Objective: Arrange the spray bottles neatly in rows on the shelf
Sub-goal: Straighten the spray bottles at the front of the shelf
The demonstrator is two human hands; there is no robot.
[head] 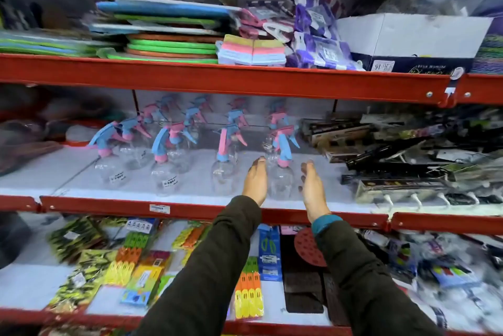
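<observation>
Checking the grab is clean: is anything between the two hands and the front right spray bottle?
Nothing visible. The left hand and right hand flank the front right spray bottle, open palms facing it, with only bare shelf around it.

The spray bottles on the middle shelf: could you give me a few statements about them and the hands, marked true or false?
1. Both hands flank the rightmost front spray bottle, left hand and right hand open. True.
2. The bottles have opaque green bodies. False: the bodies are clear, the trigger heads pink and blue.
3. The bottles stand on the middle shelf. True.
4. The right hand holds a bottle in the air. False: neither hand lifts anything.
</observation>
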